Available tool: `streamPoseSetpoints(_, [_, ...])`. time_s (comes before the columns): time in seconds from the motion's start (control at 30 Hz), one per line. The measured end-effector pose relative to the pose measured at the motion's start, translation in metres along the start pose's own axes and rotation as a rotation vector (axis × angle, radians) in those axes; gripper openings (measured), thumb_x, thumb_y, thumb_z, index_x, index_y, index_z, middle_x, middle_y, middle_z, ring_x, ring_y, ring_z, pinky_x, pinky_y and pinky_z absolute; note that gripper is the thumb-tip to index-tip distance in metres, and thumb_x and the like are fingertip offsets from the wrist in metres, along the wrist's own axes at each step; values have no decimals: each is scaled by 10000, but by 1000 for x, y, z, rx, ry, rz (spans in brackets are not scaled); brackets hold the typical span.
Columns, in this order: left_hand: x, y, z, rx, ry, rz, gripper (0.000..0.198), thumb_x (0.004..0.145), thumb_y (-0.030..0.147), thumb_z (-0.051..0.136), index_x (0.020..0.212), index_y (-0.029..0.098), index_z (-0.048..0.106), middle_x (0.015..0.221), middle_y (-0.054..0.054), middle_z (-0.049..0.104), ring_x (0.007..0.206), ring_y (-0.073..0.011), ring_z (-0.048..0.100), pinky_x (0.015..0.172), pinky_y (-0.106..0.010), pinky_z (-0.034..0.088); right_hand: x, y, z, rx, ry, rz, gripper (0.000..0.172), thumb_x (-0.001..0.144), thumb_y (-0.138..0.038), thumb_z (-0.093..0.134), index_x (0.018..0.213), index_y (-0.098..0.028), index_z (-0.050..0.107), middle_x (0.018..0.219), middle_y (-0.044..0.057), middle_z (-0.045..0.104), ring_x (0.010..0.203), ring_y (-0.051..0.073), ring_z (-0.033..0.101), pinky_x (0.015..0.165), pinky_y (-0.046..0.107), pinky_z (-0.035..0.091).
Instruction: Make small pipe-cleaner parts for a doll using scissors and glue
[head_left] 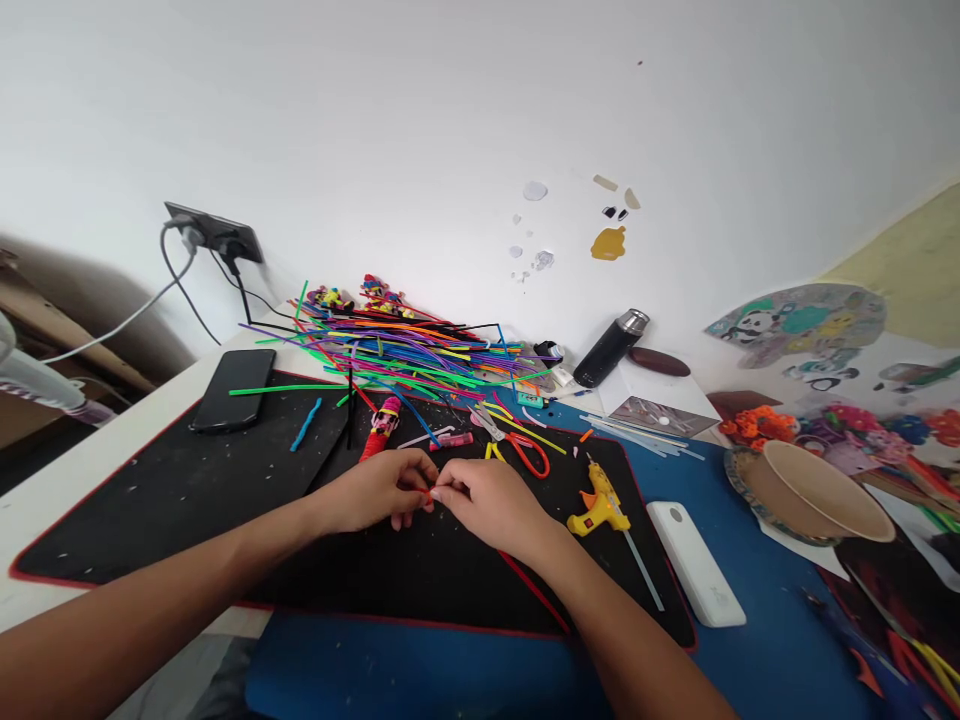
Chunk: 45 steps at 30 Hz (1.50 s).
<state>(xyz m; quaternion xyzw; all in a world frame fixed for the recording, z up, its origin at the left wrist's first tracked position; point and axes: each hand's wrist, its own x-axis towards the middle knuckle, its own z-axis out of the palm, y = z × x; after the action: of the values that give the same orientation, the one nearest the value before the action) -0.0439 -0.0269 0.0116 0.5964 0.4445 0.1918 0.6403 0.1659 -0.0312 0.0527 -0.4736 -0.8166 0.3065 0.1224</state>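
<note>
Head view: left hand (375,490) and right hand (491,500) pinch a red strip (430,492), mostly hidden, over the mat (420,585); I can't tell whether it joins the red strand (534,592) reaching the mat's front edge.

A mat (450,590) is spread across the middle of the table (142,435), with a phone (234,390) set over its back left edge. Pipe cleaners (420,355) are heaped along the back. A doll (382,420) is laid just behind the left hand (379,490), scissors (510,437) are dumped behind the right hand (499,505), and a glue gun's (604,505) parked right of those, on the mat. Just beside the mat's right edge a power bank (697,565) is placed, with a bowl (825,490) further right.
</note>
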Motion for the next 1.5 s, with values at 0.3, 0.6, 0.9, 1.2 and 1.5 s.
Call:
streamPoseSetpoints(0.3, [-6, 8, 7, -19, -90, -47, 457, 748, 350, 730, 1151, 174, 608, 911, -45, 793, 642, -163, 657, 585, -283, 508, 6, 11, 3, 90, -12, 60, 141, 955, -245, 703, 821, -212, 730, 657, -40, 671, 579, 120, 550, 597, 255, 317])
streamPoseSetpoints(0.6, [-1, -5, 8, -118, -119, -103, 293, 694, 308, 766, 909, 179, 613, 915, -64, 812, 628, -160, 671, 565, -279, 499, 7, 10, 12, 103, -46, 31, 130, 951, -270, 687, 838, -233, 740, 691, -38, 695, 616, 127, 592, 580, 252, 311])
streamPoseSetpoints(0.9, [-3, -6, 7, -241, -67, -106, 318, 684, 319, 817, 894, 170, 631, 931, -90, 823, 631, -160, 677, 584, -276, 491, 6, 18, 19, 199, 10, 58, 120, 974, -302, 655, 899, -238, 725, 708, -36, 699, 645, 132, 614, 605, 246, 359])
streamPoseSetpoints(1.2, [-9, -7, 7, -474, -18, -132, 419, 702, 322, 885, 1048, 130, 747, 982, -116, 818, 649, -127, 645, 579, -232, 443, 3, 31, 24, 304, 33, 103, 159, 1000, -302, 618, 909, -226, 723, 675, -44, 681, 621, 128, 634, 628, 243, 427])
streamPoseSetpoints(1.5, [-11, -6, 11, -585, -15, -152, 304, 694, 283, 906, 906, 133, 749, 932, -92, 799, 650, -111, 647, 611, -210, 499, 3, 32, 33, 403, 126, 93, 150, 937, -363, 704, 950, -217, 733, 808, -9, 730, 700, 148, 636, 654, 257, 460])
